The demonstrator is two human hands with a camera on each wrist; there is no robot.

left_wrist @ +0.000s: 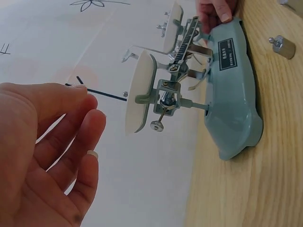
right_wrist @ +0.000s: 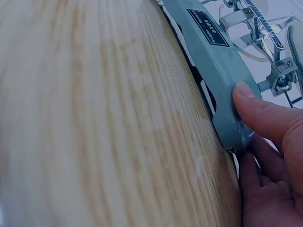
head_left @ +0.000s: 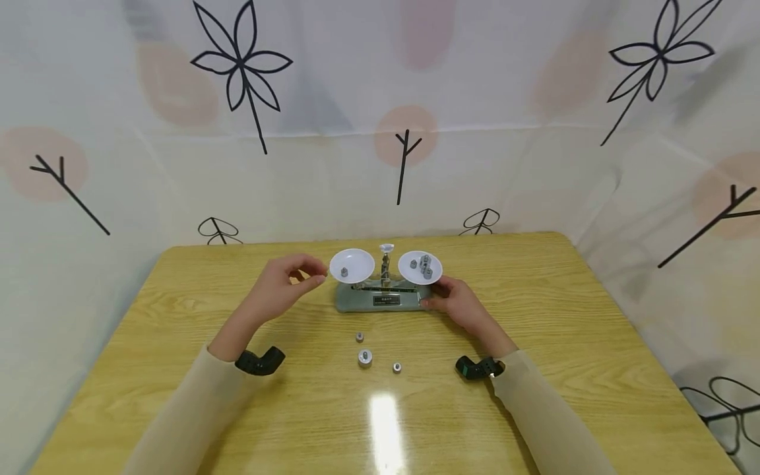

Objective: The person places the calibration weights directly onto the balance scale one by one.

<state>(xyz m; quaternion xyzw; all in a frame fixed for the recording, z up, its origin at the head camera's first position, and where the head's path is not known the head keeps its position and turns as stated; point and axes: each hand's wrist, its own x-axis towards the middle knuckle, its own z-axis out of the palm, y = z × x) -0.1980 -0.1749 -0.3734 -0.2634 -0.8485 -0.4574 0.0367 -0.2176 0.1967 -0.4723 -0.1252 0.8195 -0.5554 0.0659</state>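
1. Grey-green metal forms the base [head_left: 353, 300] of a balance [head_left: 385, 280], seen from the head view standing on the tabletop [head_left: 285, 415] between the two hands, its long axis running left to right. The right hand [head_left: 460, 305] is the nearer, touching the base's right end; the left hand [head_left: 279, 290] is raised just beside the left pan [head_left: 356, 260], which lies to the right of its fingertips. That pan holds one small weight [head_left: 344, 272]. The right pan [head_left: 410, 276] carries a lone weight [head_left: 413, 264] and a cluster of weights [head_left: 426, 265] toward its right side. Three loose weights [head_left: 365, 358] sit in front of the base.

2. From the left wrist, the left grip has its thumb and finger tips drawn close together; whether anything tiny is pinched there, I cannot tell. The left pan is ahead of the tips, apart from them, with a weight's knob showing above its rim.

3. From the right wrist, the right grip is clamped on the base's end: thumb on the front face, fingers behind. The base stretches away from it, past a black nameplate [right_wrist: 208, 27].
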